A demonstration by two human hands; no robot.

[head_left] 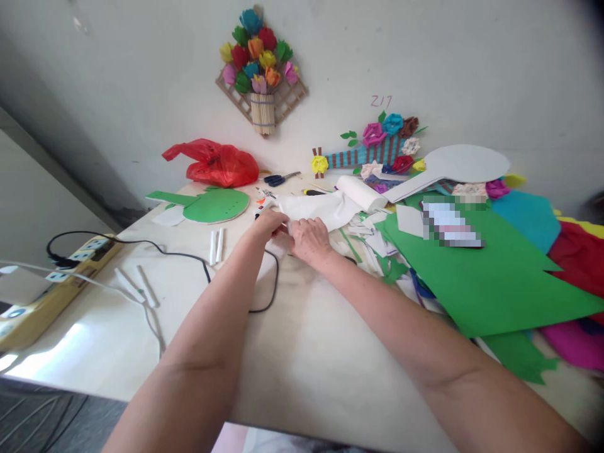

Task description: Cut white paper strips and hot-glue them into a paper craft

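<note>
Both hands are close together over the middle of the table, at the near left edge of a white sheet (321, 209) that runs out from a white roll (361, 193). My left hand (271, 224) has its fingers drawn together at the sheet's edge; what they pinch is too small to make out. Just right of it, my right hand (310, 239) has bent fingers pressed together on the white material. Beside my left hand lies a glue gun (265, 206), partly hidden, with a black cable near it.
Left: a yellow power strip (70, 283), cables, white sticks (216, 246), a green paper shape (214, 206) and a red bag (221, 165). Right: paper scraps (377, 242), green sheets (472, 277) and a phone (450, 223). Scissors (279, 180) lie behind.
</note>
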